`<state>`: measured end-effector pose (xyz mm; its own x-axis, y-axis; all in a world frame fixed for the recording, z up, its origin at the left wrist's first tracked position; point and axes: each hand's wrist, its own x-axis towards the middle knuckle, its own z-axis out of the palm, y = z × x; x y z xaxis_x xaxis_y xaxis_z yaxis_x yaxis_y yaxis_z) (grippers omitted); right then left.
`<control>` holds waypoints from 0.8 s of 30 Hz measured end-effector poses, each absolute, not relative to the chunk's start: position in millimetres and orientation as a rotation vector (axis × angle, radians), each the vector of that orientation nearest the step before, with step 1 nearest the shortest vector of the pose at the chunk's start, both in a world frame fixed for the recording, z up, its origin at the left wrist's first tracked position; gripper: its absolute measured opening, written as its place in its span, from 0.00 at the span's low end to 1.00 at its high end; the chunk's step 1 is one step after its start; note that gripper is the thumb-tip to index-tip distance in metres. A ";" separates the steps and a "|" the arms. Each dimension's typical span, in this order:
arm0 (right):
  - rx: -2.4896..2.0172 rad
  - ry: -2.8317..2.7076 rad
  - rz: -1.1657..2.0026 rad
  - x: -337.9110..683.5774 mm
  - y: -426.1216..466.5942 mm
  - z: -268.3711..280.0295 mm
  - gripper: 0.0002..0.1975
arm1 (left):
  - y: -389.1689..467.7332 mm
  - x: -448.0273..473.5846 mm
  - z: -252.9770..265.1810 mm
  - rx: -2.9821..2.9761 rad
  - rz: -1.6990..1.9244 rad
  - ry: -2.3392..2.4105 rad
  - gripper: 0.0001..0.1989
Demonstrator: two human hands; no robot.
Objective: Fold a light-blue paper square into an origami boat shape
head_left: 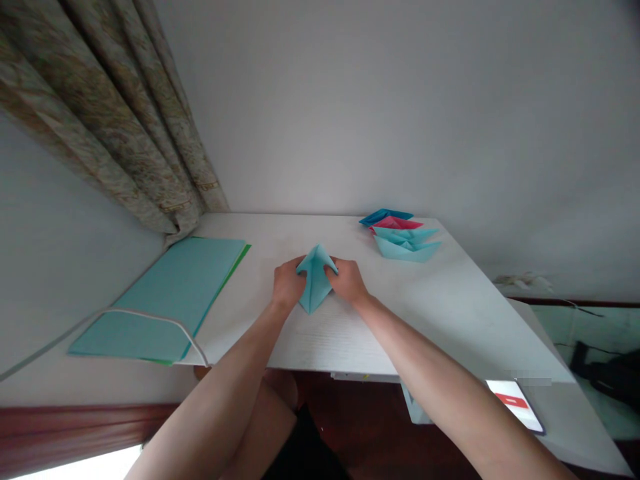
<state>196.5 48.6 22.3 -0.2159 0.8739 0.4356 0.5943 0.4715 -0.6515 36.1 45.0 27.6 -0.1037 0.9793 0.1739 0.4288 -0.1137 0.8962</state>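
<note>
A light blue folded paper (315, 283), roughly diamond-shaped with a crease down its middle, is held just over the white table (350, 340). My left hand (289, 283) grips its left corner, thumb on the near face. On the other side my right hand (347, 277) pinches the right corner the same way. The fingers behind the paper are hidden. To the right at the back sit finished paper boats: a light blue one (407, 250), a pink one (397, 224) and a dark blue one (385, 217).
A stack of light blue paper sheets (170, 293), with green showing beneath, lies at the table's left. A white cable (145, 315) crosses it. Near the right front edge rests a phone (517, 405). A patterned curtain (115, 120) hangs at the left, and a wall stands behind.
</note>
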 end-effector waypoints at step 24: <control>-1.594 -2.446 0.066 160.7 19.2 26.8 0.15 | 43.0 42.3 26.2 1.961 0.881 1.572 0.25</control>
